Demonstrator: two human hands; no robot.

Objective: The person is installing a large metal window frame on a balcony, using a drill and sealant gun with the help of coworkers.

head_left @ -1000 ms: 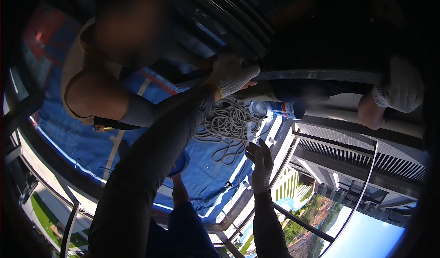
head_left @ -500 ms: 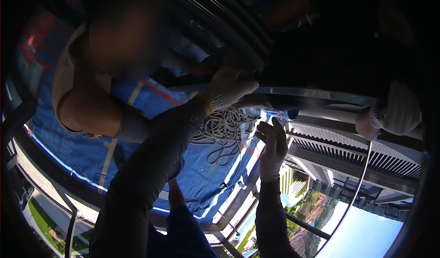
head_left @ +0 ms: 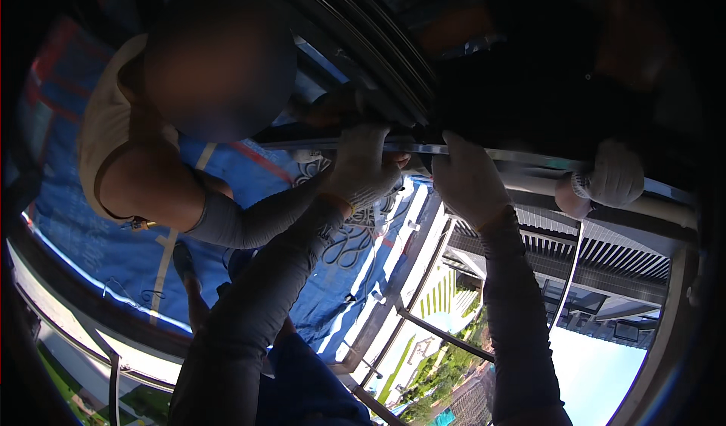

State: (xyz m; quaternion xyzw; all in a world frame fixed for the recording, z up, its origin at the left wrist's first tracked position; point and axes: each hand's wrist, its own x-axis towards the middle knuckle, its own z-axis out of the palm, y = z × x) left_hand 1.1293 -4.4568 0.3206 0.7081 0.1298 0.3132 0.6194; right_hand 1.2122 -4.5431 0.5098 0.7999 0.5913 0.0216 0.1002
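Observation:
A long dark panel with a shiny edge (head_left: 522,158) runs across the upper middle; its upper part is lost in shadow. My left hand (head_left: 361,167), in a pale knit glove, is closed around this edge, partly covering a co-worker's fingers beside it. To its right, my right hand (head_left: 470,178), gloved too, has its fingers hooked over the same edge. Farther right, another person's gloved hand (head_left: 616,175) also holds the panel. At the left, a bent-over co-worker in a beige sleeveless top (head_left: 113,131) reaches a grey-sleeved arm (head_left: 253,226) toward the panel, passing behind my left forearm.
Blue sheeting (head_left: 91,222) with tape strips covers the floor. A heap of grey rope (head_left: 352,237) lies on it below my hands. Dark grooved rails (head_left: 363,33) slant across the top. Beyond the open edge, railings (head_left: 446,335) and ground far below show.
My right hand, earlier apart from the panel with its fingers spread, has risen onto the edge and grips it. My left hand remains on the edge. The co-worker's sleeved arm shows more.

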